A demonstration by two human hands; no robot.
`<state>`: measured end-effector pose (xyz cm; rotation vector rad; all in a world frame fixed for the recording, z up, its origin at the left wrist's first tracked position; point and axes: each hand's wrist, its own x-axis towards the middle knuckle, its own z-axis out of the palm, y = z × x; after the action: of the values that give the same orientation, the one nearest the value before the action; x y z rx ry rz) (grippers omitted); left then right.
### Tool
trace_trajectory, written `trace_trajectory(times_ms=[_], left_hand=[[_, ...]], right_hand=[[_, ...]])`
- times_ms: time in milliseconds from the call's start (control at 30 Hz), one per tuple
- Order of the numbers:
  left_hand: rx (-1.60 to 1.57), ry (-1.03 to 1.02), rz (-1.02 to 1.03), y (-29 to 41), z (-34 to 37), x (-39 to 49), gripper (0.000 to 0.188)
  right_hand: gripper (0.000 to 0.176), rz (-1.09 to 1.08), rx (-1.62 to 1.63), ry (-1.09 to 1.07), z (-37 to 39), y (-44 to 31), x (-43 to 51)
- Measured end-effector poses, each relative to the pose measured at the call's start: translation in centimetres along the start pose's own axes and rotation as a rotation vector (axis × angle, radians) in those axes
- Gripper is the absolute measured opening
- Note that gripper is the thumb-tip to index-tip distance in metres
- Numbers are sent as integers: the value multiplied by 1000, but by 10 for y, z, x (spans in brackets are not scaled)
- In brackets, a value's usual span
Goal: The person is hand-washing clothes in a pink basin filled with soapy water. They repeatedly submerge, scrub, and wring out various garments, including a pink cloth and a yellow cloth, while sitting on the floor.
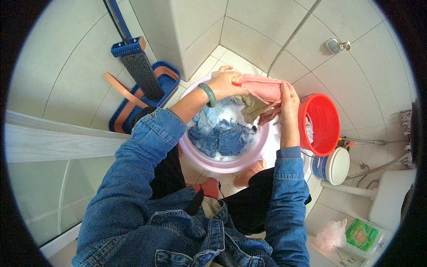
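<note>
A pink cloth garment [262,87] is stretched between my two hands above the far right side of a lilac plastic basin [225,166]. My left hand [227,83], with a green bangle on its wrist, grips one end. At the other end, my right hand [288,100] pinches the fabric with its thumb on top. A wet olive-beige cloth part [252,108] hangs below the pink fabric; whether the two are one piece, I cannot tell. Inside the basin, blue denim clothing [227,138] and a light blue patterned cloth [208,115] lie in foamy water.
A red bucket [323,125] with pale cloth inside stands right of the basin, near a lidded white pail [338,166]. To the left, a flat mop [141,73] rests in a blue bucket [170,68]. A shower hose [290,41] hangs along the tiled wall.
</note>
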<state>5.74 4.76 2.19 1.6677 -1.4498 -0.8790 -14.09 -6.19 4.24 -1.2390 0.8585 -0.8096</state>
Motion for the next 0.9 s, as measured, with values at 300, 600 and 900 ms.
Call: trace_trajectory(times_ms=[300,600,900], left_hand=[[-1549,160,-460,-4,43,14,31],[-1440,131,-570,40,48,0,21],[-1541,-123,-433,7,49,10,34]], right_hand=[[21,-761,-817,-217,77,13,-58],[38,-469,-927,-108,65,48,-34],[39,-272,-687,-64,36,39,4]])
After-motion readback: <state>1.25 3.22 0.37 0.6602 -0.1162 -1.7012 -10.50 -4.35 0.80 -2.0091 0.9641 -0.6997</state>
